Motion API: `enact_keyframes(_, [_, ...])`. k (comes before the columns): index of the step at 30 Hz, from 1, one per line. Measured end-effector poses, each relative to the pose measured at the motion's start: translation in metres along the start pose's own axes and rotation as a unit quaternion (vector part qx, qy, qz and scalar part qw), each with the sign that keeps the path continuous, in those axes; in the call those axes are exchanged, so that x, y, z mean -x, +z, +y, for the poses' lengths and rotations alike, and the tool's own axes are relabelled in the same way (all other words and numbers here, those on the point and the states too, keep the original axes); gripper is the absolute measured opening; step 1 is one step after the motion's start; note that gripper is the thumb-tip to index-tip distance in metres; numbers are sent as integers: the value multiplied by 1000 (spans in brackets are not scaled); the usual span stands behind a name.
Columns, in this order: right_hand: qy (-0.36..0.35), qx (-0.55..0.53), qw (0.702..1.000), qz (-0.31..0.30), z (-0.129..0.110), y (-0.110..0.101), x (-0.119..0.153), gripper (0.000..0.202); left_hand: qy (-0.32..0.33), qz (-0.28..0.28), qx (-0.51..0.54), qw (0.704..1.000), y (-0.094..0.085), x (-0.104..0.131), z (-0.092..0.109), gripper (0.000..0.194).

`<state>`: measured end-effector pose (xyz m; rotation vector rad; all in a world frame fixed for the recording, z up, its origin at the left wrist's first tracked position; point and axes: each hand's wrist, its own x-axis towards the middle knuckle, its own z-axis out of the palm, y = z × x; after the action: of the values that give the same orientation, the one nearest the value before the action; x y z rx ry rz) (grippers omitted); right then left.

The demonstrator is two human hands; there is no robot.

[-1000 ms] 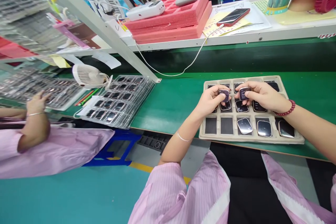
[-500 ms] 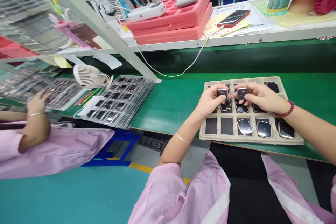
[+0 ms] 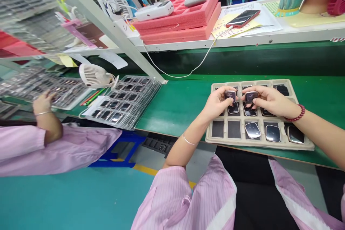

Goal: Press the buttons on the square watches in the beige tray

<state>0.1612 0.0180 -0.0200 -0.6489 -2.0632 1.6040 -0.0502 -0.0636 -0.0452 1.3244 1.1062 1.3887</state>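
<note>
My left hand [image 3: 219, 101] pinches a smartwatch body [image 3: 230, 95] with a dark square screen and no strap. In my right hand [image 3: 265, 100] is a second smartwatch body [image 3: 251, 97], gripped between thumb and fingers, its screen facing me. Both are held just above a beige compartment tray [image 3: 269, 145]. More watch bodies lie in the tray's compartments. In the near row, one watch [image 3: 252, 130] sits crooked in its pocket, with another watch [image 3: 272, 133] beside it. My hands cover part of the far and middle rows.
Left on the green bench [image 3: 172, 104] stands a stack of clear trays [image 3: 121, 100] holding watches, with a white fan [image 3: 94, 75] behind it. A co-worker's hand [image 3: 43, 104] reaches over further trays. The shelf above holds pink foam trays [image 3: 178, 25] and a phone [image 3: 243, 18]; a white cable [image 3: 185, 75] hangs down.
The whole view has shifted slightly. Both of my hands keep hold of their watch bodies, with little movement over the tray. The co-worker's forearm and sleeve have moved a little to the right.
</note>
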Motion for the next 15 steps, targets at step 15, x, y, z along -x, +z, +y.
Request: enact_keyframes(15, [-23, -2, 1000, -4, 3, -1, 0, 46, 11, -15, 4, 1000, -2, -1, -3, 44])
